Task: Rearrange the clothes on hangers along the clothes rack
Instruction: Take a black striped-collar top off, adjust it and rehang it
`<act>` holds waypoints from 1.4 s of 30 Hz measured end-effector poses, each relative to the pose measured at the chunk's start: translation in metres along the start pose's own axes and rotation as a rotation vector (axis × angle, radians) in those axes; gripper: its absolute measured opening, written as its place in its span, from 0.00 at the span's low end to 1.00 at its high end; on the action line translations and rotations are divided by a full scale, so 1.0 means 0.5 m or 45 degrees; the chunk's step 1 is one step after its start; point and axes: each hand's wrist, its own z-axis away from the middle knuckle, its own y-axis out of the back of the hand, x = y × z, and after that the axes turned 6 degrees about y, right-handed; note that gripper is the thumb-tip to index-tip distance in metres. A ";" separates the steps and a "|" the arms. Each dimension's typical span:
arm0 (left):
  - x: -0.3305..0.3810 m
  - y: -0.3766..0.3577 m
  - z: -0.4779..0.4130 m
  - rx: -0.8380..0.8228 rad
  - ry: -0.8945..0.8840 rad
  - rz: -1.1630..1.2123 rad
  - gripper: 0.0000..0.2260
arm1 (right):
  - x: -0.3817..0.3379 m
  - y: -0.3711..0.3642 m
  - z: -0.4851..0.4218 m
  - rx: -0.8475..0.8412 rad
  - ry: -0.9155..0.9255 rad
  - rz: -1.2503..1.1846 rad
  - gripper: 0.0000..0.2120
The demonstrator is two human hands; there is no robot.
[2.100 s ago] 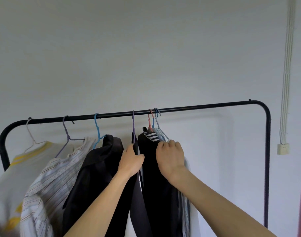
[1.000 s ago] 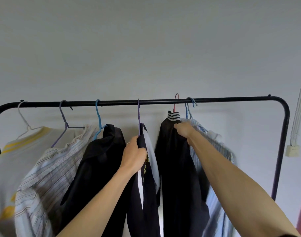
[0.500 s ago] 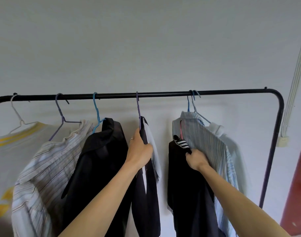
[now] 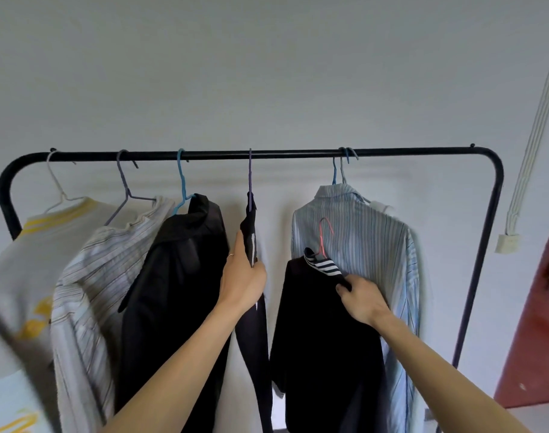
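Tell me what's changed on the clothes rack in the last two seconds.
The right hand slid the black top rightward along the rail, then lifted its pink hanger off; the top now hangs from that hand, below the rail, in front of the striped shirt. The left hand still grips the dark garment. The other clothes stayed put.

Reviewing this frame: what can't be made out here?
Head view only.
1. The white garment behind the blue striped shirt: only an edge shows, the shirt hides the rest.
2. The yellow-trimmed shirt at the left edge: blurred, its print unreadable.
3. The pink hanger: its arms are inside the black garment that the right hand holds.
4. All hems: cut off by the bottom edge.
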 end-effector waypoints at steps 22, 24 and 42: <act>-0.135 -0.105 0.258 0.146 -0.869 -0.508 0.32 | 0.041 0.058 0.428 0.037 0.091 -0.208 0.12; -0.150 -0.139 0.260 -0.026 -0.809 -0.509 0.34 | 0.062 0.078 0.490 0.022 0.104 -0.242 0.11; -0.215 -0.421 0.499 -1.295 -0.369 -0.407 0.14 | 0.260 0.103 0.897 0.834 -1.079 0.267 0.10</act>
